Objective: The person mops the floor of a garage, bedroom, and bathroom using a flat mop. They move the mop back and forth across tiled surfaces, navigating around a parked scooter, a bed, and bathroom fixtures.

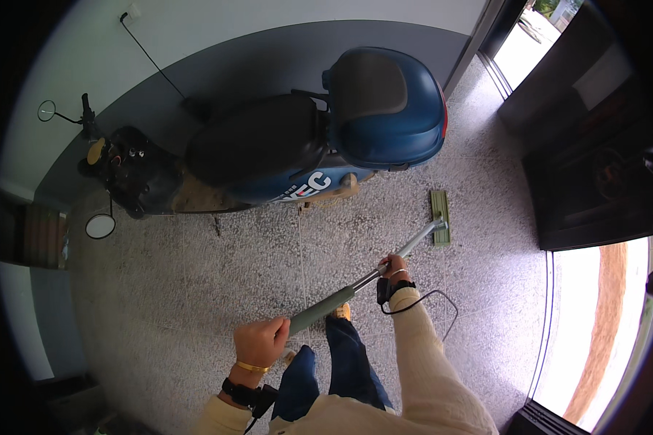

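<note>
A flat mop (pixel 316 312) slants across the view, its green grip at the lower left and its metal pole running up to the right. Around the top end of the green grip, my left hand (pixel 260 341) is closed. Farther along, my right hand (pixel 395 270) is wrapped round the pole. The narrow green mop head (pixel 440 201) lies flat on the speckled floor (pixel 261 268), beyond my right hand. A black band sits on each wrist, and a dark cable loops beside my right forearm. My fingers partly hide the pole.
A blue scooter (pixel 283 145) with a black seat and a rear top box (pixel 392 109) stands along the grey-and-white wall. At the right, a dark door (pixel 595 159) stands beside a bright doorway (pixel 573 326). A brown slatted object (pixel 42 235) is at the far left.
</note>
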Demonstrator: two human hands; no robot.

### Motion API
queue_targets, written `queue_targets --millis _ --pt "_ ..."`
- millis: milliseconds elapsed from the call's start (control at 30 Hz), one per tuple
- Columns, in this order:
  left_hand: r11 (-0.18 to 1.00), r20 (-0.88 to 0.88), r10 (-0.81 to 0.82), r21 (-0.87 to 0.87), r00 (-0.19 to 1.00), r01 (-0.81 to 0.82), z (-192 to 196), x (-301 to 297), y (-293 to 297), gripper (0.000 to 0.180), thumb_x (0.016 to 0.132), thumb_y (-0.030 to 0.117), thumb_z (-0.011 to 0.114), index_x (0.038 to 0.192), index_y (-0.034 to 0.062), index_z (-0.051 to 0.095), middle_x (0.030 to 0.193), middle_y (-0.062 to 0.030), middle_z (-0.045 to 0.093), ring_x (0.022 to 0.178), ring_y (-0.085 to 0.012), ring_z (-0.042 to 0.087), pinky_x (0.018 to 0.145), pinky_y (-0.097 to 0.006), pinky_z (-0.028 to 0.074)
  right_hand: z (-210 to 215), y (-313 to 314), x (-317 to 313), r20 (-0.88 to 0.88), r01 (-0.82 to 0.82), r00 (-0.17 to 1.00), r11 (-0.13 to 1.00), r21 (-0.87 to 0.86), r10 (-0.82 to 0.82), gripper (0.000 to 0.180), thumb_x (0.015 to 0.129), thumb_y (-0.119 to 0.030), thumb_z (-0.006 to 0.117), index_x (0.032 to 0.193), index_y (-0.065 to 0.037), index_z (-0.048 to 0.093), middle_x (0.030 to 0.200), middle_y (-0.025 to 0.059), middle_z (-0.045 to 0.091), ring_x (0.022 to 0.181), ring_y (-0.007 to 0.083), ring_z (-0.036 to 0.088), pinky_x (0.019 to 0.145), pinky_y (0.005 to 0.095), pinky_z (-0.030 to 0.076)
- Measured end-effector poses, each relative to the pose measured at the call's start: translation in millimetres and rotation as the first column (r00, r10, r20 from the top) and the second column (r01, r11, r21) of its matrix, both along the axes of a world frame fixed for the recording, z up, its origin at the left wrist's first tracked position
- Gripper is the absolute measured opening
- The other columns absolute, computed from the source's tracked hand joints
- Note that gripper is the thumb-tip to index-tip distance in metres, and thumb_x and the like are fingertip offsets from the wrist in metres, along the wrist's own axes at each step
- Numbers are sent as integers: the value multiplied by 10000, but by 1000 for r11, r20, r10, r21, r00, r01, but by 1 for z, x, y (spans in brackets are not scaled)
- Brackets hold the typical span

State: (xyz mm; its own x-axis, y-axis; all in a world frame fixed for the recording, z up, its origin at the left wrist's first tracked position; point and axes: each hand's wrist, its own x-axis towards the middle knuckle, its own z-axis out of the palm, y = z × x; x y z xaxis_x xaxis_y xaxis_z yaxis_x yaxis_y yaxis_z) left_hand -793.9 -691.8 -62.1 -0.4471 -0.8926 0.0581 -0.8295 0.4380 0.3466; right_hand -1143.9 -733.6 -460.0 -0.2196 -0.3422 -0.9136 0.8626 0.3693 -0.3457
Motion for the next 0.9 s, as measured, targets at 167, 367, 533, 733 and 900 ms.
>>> queue_targets --millis 167,367,533,733,900 --pt "987 28 161 22 987 -161 9 96 31 155 799 196 665 724 64 695 576 -112 605 455 -245 570 413 -321 412 40 12 96 68 121 991 982 -143 -113 121 880 -109 455 783 -41 432 559 105 463 505 266 490 547 430 474" --pt "955 118 295 -71 948 -288 95 266 104 148 772 101 653 653 14 657 511 -119 553 403 -205 511 401 -301 370 117 53 303 275 23 961 987 -162 22 181 888 -139 465 742 -32 466 611 127 503 595 296 523 628 446 465" --pt "888 228 458 -141 859 -437 187 407 194 151 792 101 615 680 3 640 560 -134 569 483 -260 553 498 -340 417 189 108 498 433 -52 894 987 -150 112 142 827 -128 488 748 -9 492 645 152 533 655 300 549 678 428 474" --pt "903 491 425 -293 761 -315 297 468 260 134 830 160 642 755 50 652 598 -104 580 478 -255 542 466 -348 423 240 148 670 682 -126 710 985 -122 175 149 896 -95 472 775 -13 443 700 136 501 660 278 511 698 446 480" --pt "926 606 375 -289 701 -245 308 453 253 117 807 198 681 840 86 688 665 -98 642 520 -269 584 481 -365 468 238 140 722 712 -261 636 951 -164 298 179 922 -116 477 781 -9 449 702 131 494 641 264 487 687 455 475"
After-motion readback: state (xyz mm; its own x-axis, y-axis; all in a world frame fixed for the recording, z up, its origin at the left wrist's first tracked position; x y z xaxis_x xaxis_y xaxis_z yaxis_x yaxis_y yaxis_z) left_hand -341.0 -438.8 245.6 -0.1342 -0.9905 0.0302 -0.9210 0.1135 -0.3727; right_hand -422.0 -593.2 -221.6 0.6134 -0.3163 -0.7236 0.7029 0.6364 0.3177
